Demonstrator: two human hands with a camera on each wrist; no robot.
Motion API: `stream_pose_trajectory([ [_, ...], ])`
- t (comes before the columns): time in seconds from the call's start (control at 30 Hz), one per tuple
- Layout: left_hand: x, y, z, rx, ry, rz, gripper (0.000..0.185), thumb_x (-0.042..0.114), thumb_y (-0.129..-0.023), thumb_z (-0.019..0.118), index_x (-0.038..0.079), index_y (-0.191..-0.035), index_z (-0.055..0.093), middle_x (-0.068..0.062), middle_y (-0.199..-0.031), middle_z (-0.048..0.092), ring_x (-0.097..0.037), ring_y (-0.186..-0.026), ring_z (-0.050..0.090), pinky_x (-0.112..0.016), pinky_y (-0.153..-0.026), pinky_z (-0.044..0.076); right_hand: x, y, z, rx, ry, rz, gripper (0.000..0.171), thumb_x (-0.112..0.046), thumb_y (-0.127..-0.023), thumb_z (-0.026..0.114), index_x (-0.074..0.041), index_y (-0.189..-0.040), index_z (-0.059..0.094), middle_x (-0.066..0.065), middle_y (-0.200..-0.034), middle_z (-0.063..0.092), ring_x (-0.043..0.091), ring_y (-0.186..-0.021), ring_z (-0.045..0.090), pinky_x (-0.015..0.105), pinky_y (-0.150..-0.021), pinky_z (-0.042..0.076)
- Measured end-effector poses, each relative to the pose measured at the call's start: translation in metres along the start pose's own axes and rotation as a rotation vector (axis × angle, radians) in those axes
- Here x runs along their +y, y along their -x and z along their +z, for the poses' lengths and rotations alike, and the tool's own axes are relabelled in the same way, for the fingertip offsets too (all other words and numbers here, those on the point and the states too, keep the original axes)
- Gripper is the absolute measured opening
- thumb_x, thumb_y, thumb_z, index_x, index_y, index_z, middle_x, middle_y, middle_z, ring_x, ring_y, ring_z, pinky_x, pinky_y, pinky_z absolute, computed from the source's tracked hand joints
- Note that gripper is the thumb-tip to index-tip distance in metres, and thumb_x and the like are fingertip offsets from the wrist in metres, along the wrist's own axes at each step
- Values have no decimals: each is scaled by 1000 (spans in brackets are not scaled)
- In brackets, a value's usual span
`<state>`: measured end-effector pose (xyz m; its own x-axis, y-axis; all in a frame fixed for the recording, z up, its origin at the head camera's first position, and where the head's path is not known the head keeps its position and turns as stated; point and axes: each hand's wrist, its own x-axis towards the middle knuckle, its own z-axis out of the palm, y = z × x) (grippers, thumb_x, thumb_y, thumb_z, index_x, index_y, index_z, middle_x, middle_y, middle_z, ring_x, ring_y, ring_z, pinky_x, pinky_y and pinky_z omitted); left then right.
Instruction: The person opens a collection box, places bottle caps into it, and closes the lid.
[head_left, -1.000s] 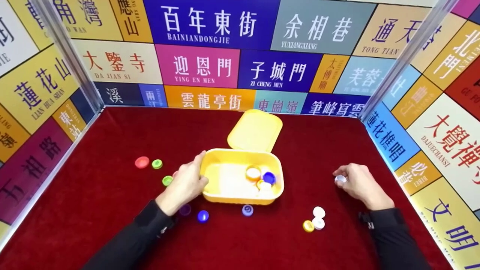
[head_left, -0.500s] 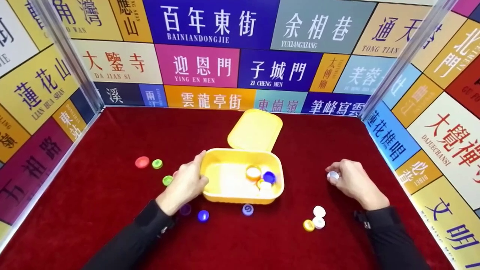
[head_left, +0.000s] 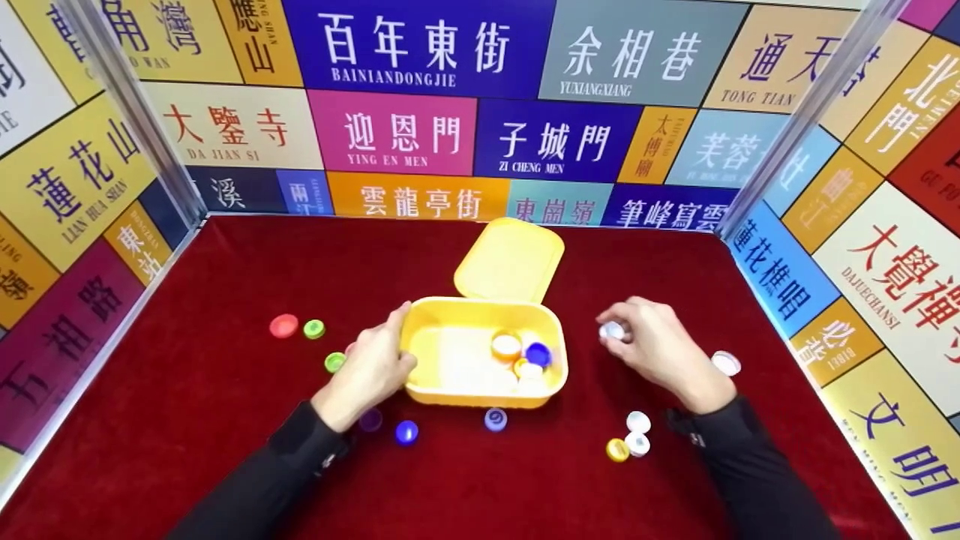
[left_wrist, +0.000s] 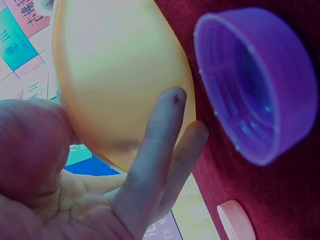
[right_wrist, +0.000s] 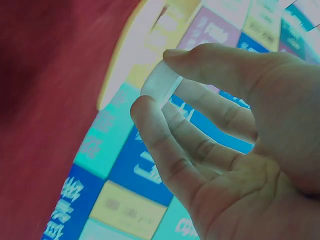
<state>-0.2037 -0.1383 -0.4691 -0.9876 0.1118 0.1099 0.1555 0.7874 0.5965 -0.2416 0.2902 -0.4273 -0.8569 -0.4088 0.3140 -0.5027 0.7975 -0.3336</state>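
Observation:
At the left end of the yellow plastic box (head_left: 484, 400), my left hand (head_left: 369, 369) grips the wall, with fingers against its outside in the left wrist view. Inside the box's right part lie an orange-rimmed white cap (head_left: 506, 346), a blue cap (head_left: 538, 355) and other pale caps (head_left: 531, 373). My right hand (head_left: 660, 349) pinches a white bottle cap (right_wrist: 161, 82) between thumb and fingertips, above the cloth to the right of the box. Close to the left hand, a purple cap (left_wrist: 260, 85) lies on the cloth.
Behind the box lies its yellow lid (head_left: 510, 259). Left on the red cloth are a red cap (head_left: 284, 325) and green caps (head_left: 314, 328); in front, a blue cap (head_left: 406, 432) and a lavender cap (head_left: 495, 420). White caps (head_left: 637, 445), a yellow cap (head_left: 617, 450) and another white cap (head_left: 726, 364) lie right.
My right hand has moved left toward the box with the white bottle cap, uncovering another white cap at the right. The left hand has stayed on the box.

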Motion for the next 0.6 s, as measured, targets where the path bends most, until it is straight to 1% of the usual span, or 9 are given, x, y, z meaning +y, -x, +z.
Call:
stream_pose_trajectory([
  [0.13,0,0,0,2,-6,8,83,2,-100,72,-1,-178,42,-31,-152,73,-35,-97,73,-45,-82,65,-22,-12,6,12,-26,-44,19,-5,-97,88,-5,-116,90,13,-105,82,26,-91,75,42,-83,64],
  [0.3,0,0,-1,-3,-5,1,83,3,-101,72,-1,-178,41,-30,-159,70,-37,-111,77,-48,-88,66,-46,-23,17,20,-61,-113,20,-6,-96,90,-3,-116,89,14,-105,81,29,-93,75,42,-83,64],
  [0.37,0,1,-1,-10,-3,-9,84,4,-102,72,0,-179,40,-30,-161,69,-37,-113,77,-47,-89,66,-55,-26,23,8,-74,-146,20,-6,-96,91,-2,-116,89,15,-105,80,29,-93,75,40,-82,65],
  [0.47,0,0,-1,-9,-2,-6,84,4,-101,71,0,-179,40,-30,-160,70,-37,-110,76,-47,-87,66,-66,-30,32,-18,-81,-211,21,-5,-95,91,-1,-115,88,15,-103,79,28,-91,73,39,-80,64],
  [0.53,-1,1,-1,-4,0,2,84,3,-100,71,0,-179,41,-30,-158,70,-36,-108,76,-46,-86,65,-73,-32,39,-47,-85,-251,21,-5,-95,92,-1,-115,88,14,-104,80,27,-91,73,39,-78,64],
  [0.6,-1,1,-1,-1,3,7,84,4,-100,70,-1,-179,41,-30,-158,71,-36,-107,76,-46,-86,65,-80,-33,45,-79,-76,-289,22,-5,-95,92,-1,-116,88,14,-106,81,27,-93,72,39,-80,64],
])
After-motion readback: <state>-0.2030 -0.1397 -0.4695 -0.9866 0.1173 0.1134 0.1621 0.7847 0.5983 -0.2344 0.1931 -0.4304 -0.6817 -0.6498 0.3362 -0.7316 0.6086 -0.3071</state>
